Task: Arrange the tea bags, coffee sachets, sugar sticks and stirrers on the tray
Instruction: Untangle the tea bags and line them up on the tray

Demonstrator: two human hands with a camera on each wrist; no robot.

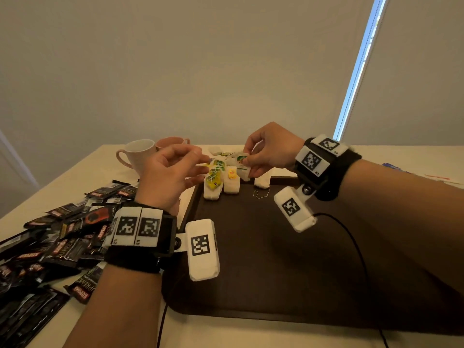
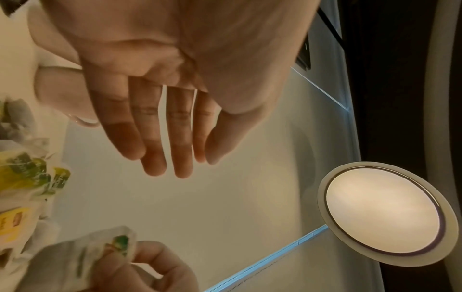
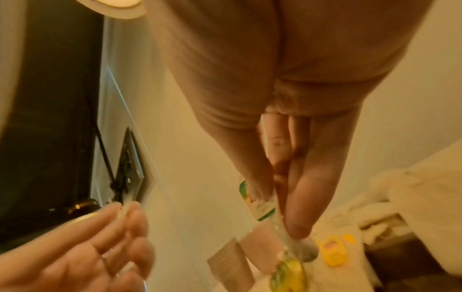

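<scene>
A green-tagged tea bag (image 1: 242,163) is pinched between thumb and fingertips (image 3: 297,223) of the right hand (image 1: 270,149), held just above the far edge of the dark tray (image 1: 263,259). The left hand (image 1: 170,172) is kept loosely open beside it, nothing held. Other tea bags (image 1: 223,182) are lined along the tray's far-left corner. The bag is judged light, soft and easily crumpled; a gentle hold at the paper tag or upper seam is advised. Coffee sachets (image 1: 62,237) are heaped on the table off the tray's left edge.
</scene>
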